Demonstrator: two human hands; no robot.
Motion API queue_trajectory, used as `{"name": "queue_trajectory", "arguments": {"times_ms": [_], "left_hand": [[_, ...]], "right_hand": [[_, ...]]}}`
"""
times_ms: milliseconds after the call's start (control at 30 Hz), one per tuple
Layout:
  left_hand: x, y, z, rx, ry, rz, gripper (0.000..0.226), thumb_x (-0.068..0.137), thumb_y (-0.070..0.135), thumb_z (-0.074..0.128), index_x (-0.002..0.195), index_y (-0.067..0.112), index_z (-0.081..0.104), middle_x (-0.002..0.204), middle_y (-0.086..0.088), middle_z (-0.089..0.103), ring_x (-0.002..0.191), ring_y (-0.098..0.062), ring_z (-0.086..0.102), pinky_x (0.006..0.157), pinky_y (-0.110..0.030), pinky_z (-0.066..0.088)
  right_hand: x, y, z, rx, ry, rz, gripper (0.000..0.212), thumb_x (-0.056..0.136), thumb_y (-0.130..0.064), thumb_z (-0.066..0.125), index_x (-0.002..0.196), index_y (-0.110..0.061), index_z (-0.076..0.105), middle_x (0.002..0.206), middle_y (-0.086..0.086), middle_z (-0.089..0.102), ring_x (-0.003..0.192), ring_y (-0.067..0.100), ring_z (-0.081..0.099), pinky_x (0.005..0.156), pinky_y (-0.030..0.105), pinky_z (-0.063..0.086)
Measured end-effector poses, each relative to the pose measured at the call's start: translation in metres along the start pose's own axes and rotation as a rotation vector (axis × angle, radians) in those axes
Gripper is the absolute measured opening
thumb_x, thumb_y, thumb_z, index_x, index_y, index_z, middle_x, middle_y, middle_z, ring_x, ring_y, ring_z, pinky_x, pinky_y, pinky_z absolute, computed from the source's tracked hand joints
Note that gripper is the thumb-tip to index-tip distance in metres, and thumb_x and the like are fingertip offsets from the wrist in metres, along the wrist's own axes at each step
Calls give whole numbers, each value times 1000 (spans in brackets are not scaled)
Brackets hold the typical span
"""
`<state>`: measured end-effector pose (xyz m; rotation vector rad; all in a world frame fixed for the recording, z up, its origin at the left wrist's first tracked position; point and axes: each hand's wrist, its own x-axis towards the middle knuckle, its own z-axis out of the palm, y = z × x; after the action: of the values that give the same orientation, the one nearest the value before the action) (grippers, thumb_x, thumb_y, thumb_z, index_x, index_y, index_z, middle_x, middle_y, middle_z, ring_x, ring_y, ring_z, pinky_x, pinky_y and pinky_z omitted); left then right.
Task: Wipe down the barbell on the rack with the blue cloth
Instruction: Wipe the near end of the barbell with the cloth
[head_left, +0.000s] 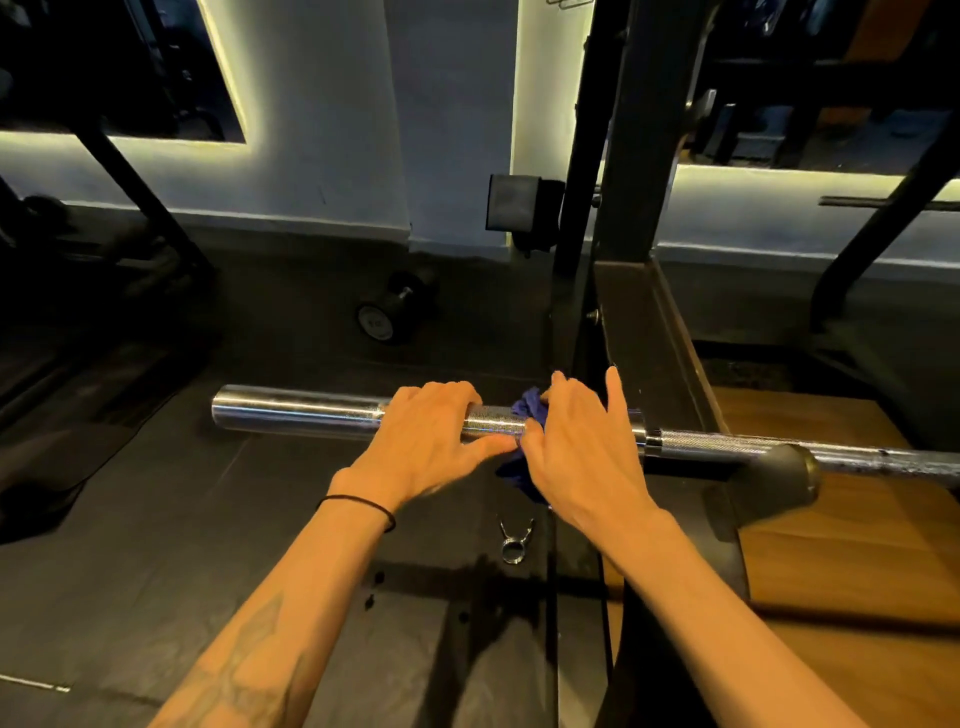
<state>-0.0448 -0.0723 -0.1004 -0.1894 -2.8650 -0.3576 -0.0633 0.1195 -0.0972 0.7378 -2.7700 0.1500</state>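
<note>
Barbell lies on the rack, sleeve end left. Left hand curls over the sleeve, likely steadying it. Right hand presses the blue cloth around it, index finger raised.

A dumbbell lies on the dark floor, a spring collar nearer.

Chrome steel barbell: mirror-bright sleeve, fine cross-hatched knurling by the collar. Crumpled cloth: deep blue, plain. Thin wrist band: black. Rubber floor: dark grey. Steel rack upright: matte black. Wooden platform: warm orange-brown. Round-headed dumbbell: black, pale end face.
</note>
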Motion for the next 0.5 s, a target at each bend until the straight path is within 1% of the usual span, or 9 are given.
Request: {"name": "queue_trajectory", "arguments": {"times_ms": [33,100,200,267,300,333,367,433,500], "left_hand": [[1,1,-1,0,-30,-8,60,80,81,46,103,27,54,90,12,57,79,-9,55,82,-34,46],[3,5,-6,26,-77,-21,61,80,78,51,108,23,51,93,8,59,79,-11,56,82,-34,47],[2,7,-8,15,-53,-18,64,80,75,55,110,19,50,94,4,61,80,-16,58,80,-35,47],[-3,5,-3,-28,22,-3,66,77,77,56,108,19,52,90,5,60,78,-15,56,79,-34,45],[-5,4,1,-35,54,1,68,75,79,54,106,19,52,88,7,58,77,-14,54,80,-33,43],[-7,3,5,-37,86,4,68,73,80,51,104,20,53,87,8,56,76,-13,51,81,-31,39],[-9,3,11,-38,124,8,66,73,78,50,104,20,53,87,8,55,77,-13,50,82,-30,36],[-17,4,22,-47,247,22,53,74,59,61,106,16,55,92,3,57,83,-18,52,85,-29,31],[-23,8,31,-50,378,27,43,71,31,75,106,13,57,97,-1,57,89,-22,53,88,-30,32]], "right_hand": [[-7,1,0,-22,18,-10,40,97,-35,39,114,-8,63,129,19,59,125,36,54,120,61,17],[-21,4,3,11,126,29,34,99,-34,51,117,-9,64,140,19,55,133,37,49,119,59,21],[-33,7,12,14,276,21,39,102,-31,46,128,-8,63,133,15,62,128,34,55,121,52,22],[-27,5,10,7,311,10,30,100,-23,51,118,-7,67,115,11,68,114,31,61,121,50,22],[-19,2,5,0,270,31,22,99,-21,53,109,-9,69,103,7,69,105,29,63,122,50,21],[-9,0,-2,-23,182,55,18,97,-20,52,102,-12,67,95,4,67,97,26,63,123,50,19],[-1,-2,-8,-47,49,72,17,97,-20,49,100,-14,65,93,2,65,95,25,63,124,48,16],[17,-7,-14,-70,-151,96,17,97,-19,46,107,-16,59,101,2,65,101,24,63,125,44,11],[32,-17,-15,-60,-220,111,20,97,-21,49,114,-16,57,108,3,66,107,26,63,123,45,14]]}}
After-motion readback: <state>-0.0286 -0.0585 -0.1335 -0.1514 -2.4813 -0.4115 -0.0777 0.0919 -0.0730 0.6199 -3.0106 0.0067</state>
